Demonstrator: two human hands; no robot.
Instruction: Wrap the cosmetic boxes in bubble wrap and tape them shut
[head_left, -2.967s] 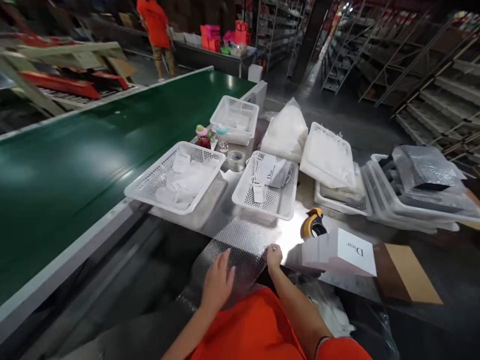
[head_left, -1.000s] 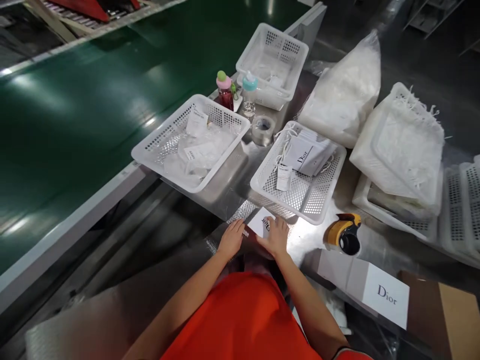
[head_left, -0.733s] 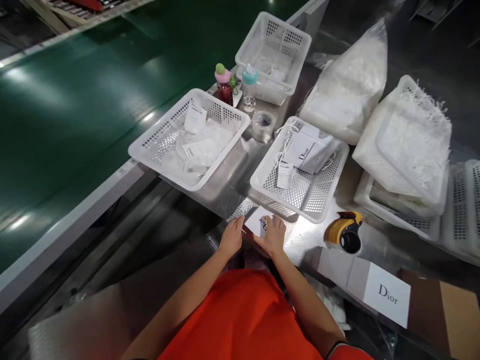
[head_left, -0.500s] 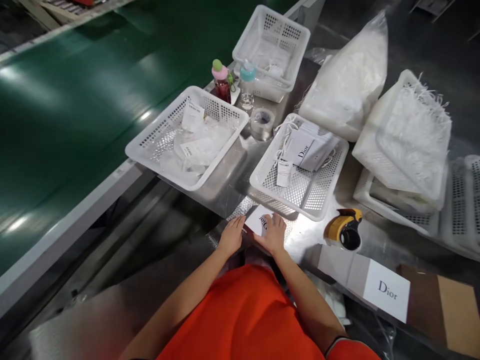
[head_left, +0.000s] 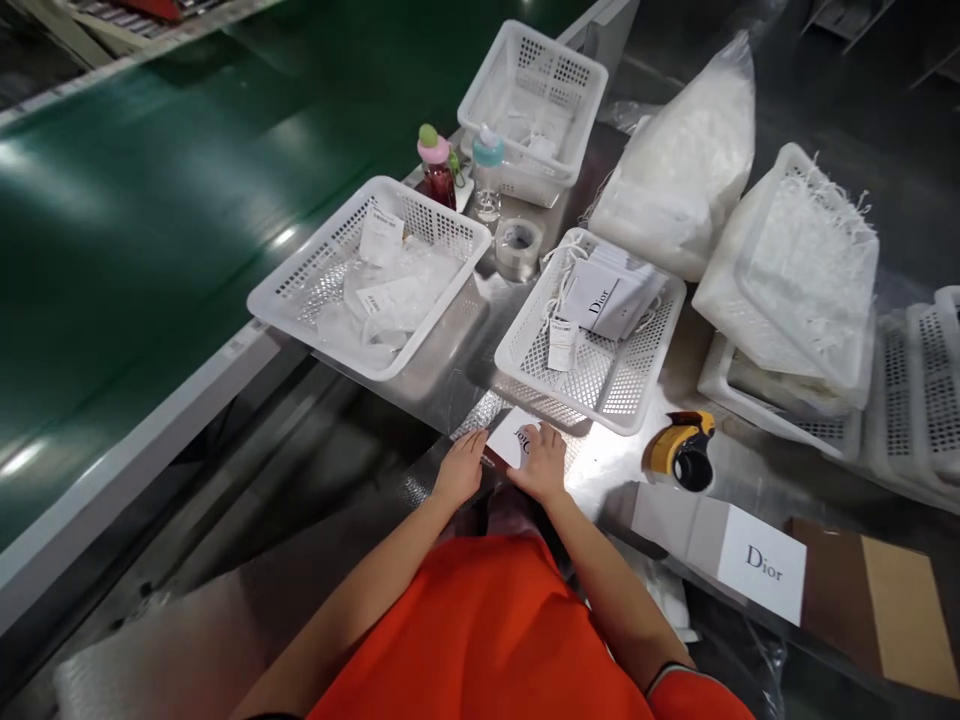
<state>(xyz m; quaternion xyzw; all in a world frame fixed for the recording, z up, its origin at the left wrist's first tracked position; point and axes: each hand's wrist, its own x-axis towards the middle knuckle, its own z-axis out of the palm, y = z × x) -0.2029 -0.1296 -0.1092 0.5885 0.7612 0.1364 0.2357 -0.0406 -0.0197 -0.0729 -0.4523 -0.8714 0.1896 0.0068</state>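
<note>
A small white box (head_left: 511, 438) with black lettering lies on a sheet of bubble wrap (head_left: 473, 421) at the near edge of the steel table (head_left: 607, 470). My right hand (head_left: 543, 467) rests flat on the box, fingers spread. My left hand (head_left: 459, 470) presses on the bubble wrap at the box's left side, fingers together. Just behind the box stands a white mesh basket (head_left: 651, 343) with a white paper bag (head_left: 609, 300) and a tag in it.
A yellow tape dispenser (head_left: 681, 453) and a larger white lettered box (head_left: 724, 543) lie to the right, by a cardboard piece (head_left: 904, 612). More white baskets (head_left: 296, 295), a tape roll (head_left: 517, 246), two small bottles (head_left: 436, 168), filler bags (head_left: 686, 160). Green conveyor belt (head_left: 150, 190) on the left.
Three seconds ago both hands lay on bare bubble wrap. Since one second ago the small white box is under my right hand; the hands have barely moved, only the view has shifted.
</note>
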